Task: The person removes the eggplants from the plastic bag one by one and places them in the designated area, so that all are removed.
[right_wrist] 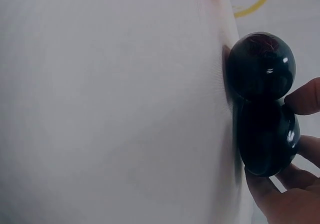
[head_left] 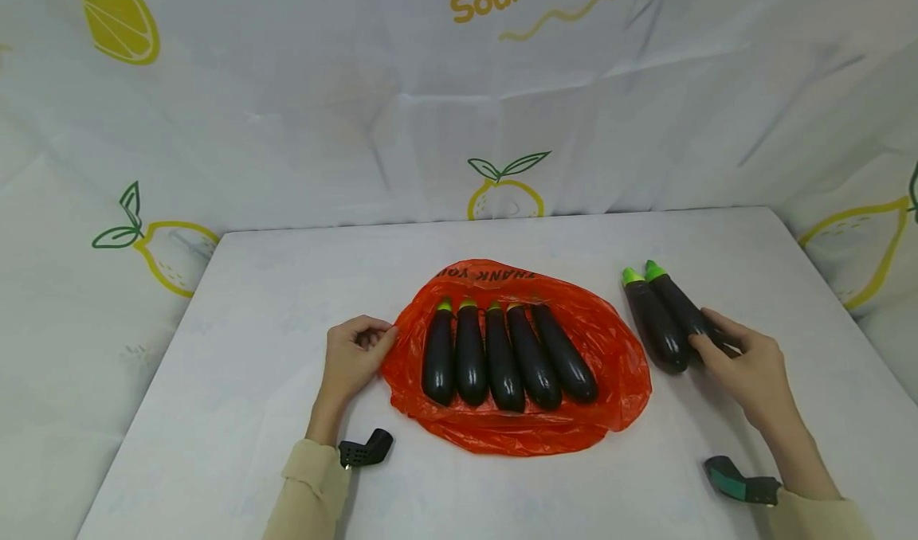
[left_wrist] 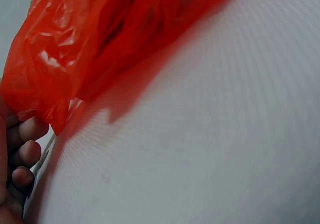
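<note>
A red plastic bag (head_left: 627,377) lies spread on the table, with several dark eggplants (head_left: 471,357) side by side on it, green stem ends pointing away. My left hand (head_left: 356,357) pinches the bag's left edge; in the left wrist view the bag (left_wrist: 55,59) bunches at the fingers (left_wrist: 27,154). To the right of the bag, two more eggplants lie next to each other. My right hand (head_left: 749,369) grips the outer eggplant (head_left: 674,297) near its rounded end, thumb on one side and fingers on the other. The inner eggplant (head_left: 656,329) touches it.
The white-covered table (head_left: 237,397) meets a pale curtain (head_left: 301,126) printed with lemons at the back. A black wrist device (head_left: 367,448) is on the left wrist, and a black and green one (head_left: 739,484) on the right.
</note>
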`<state>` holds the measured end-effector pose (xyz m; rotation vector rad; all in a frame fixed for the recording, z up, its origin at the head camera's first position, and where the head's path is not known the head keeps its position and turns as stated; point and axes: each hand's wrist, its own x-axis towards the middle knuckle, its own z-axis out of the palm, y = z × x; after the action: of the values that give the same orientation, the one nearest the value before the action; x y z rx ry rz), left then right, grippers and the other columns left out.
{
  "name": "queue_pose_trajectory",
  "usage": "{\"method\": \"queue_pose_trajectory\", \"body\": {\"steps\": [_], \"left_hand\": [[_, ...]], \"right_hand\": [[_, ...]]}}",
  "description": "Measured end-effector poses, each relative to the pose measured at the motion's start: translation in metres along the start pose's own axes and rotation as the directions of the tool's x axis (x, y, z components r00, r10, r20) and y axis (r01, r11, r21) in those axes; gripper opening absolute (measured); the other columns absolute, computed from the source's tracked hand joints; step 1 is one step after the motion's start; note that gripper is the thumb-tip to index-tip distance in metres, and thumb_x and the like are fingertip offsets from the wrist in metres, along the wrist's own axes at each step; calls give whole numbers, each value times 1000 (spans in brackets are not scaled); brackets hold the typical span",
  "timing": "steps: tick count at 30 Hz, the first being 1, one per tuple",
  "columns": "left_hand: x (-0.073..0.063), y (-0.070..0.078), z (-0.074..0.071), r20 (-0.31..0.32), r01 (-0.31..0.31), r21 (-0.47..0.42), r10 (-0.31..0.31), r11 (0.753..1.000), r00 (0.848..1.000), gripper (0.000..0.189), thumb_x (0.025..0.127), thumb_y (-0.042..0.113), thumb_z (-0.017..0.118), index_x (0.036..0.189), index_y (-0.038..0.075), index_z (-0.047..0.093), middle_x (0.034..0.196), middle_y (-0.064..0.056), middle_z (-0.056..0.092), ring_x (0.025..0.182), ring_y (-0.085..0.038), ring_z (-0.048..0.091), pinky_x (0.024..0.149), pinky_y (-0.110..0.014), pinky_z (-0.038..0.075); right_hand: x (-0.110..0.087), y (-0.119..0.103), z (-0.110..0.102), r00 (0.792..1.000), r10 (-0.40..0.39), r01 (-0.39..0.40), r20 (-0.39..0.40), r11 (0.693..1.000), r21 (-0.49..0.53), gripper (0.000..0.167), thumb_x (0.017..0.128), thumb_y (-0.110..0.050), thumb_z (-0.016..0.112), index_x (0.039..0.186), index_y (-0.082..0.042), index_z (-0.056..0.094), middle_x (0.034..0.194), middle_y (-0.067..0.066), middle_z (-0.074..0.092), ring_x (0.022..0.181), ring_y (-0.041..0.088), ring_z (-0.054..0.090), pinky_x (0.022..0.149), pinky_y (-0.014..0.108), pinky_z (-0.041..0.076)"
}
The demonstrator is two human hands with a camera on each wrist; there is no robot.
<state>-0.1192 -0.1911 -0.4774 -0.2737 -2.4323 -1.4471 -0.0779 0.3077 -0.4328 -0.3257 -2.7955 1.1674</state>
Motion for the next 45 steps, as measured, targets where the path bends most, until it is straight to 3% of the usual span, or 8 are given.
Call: {"method": "queue_pose_trajectory", "body": {"steps": [4,7,11,22,28,33,40,45], "left_hand": [[0,0,0,0,-1,0,1,1000,1000,6,88,8,76,87,2,78,71,-7,69,63,-5,49,59,-17,44],[0,0,0,1,0,6,0,1000,1000,5,88,8,76,87,3,78,72,-7,69,63,-5,49,59,-17,44],[0,1,0,1,1,15,-1,1000,1000,4,88,8,77,87,4,78,72,-7,69,63,-6,49,59,-17,44],[1,-1,1,2,5,25,-5,1000,1000,5,89,10,77,88,5,79,72,-6,70,64,-6,50,59,-17,44],[2,1,1,1,6,21,-6,1000,1000,4,87,8,78,86,4,78,72,-8,70,63,-6,50,58,-17,44],[1,1,1,-2,1,24,-1,1000,1000,4,86,7,78,85,3,77,72,-7,70,62,-5,50,58,-17,44],[0,0,1,-8,-12,22,12,1000,1000,5,87,7,77,84,4,77,71,-7,70,62,-5,50,58,-17,44],[0,-2,1,-10,-18,19,18,1000,1000,7,88,8,76,86,2,77,71,-7,69,63,-4,49,59,-17,44]], "right_hand": [[-1,1,0,1000,-3,3,-14,1000,-3,52,98,-19,60,142,9,53,134,44,53,114,59,57,61,-3,37],[-2,2,-1,999,-14,14,-31,1000,-3,51,97,-19,62,141,8,55,134,40,54,99,16,68,62,-2,38],[-2,2,-1,998,-37,37,-45,999,0,50,97,-17,63,140,7,56,132,37,54,85,-24,35,64,-3,38],[-3,0,0,999,-27,27,-22,1000,-2,52,97,-18,64,142,6,54,132,37,54,85,-22,36,63,-1,40],[-4,-2,1,999,-25,24,-28,999,-24,52,98,-21,64,141,6,55,134,36,54,100,18,58,65,-3,36],[-5,-3,-2,997,-45,44,-70,999,-15,52,97,-23,65,140,5,57,134,32,56,94,-13,45,69,-5,34],[-8,-7,-6,982,-109,116,-155,992,40,46,94,-20,70,134,3,64,108,-32,49,94,-21,44,77,-6,35],[-11,-14,-7,976,-126,139,-178,988,63,44,94,-17,71,132,4,65,107,-40,46,97,-19,46,82,-7,35]]}}
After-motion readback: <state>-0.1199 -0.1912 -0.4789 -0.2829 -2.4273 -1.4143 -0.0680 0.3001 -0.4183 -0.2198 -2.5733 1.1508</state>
